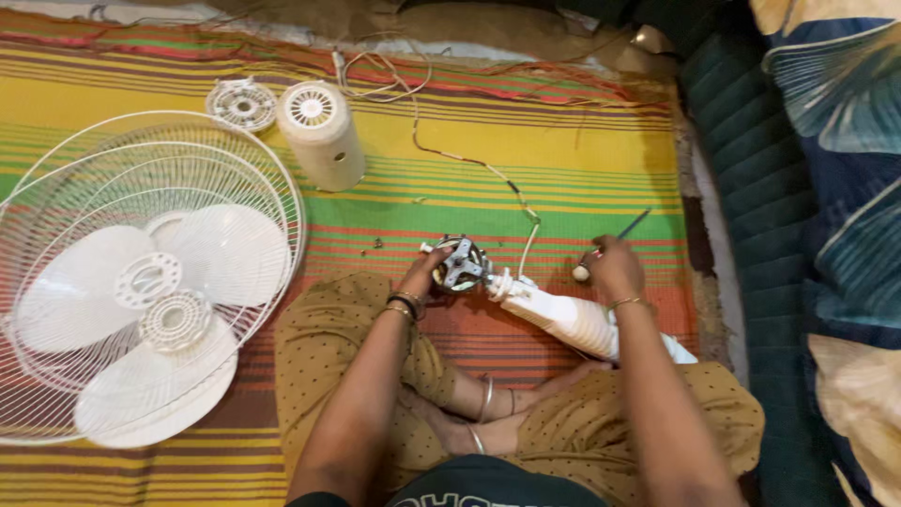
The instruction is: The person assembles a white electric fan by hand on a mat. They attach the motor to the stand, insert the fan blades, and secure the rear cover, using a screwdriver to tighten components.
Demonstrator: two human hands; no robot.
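I sit cross-legged on a striped mat. My left hand (422, 272) grips the round metal fan motor (462, 263), which sits at the end of a white fan neck (563, 319) lying across my lap. My right hand (615, 268) holds a screwdriver (610, 242) with a pale handle and a dark shaft pointing up and to the right, a short way right of the motor. A wire (488, 169) runs from the motor toward the far edge of the mat.
A white fan guard with three blades (141, 282) lies at the left. A cream cylindrical motor cover (322, 136) and a small round grille cap (242, 103) stand behind it. Dark cushions and patterned bedding (826, 188) line the right side.
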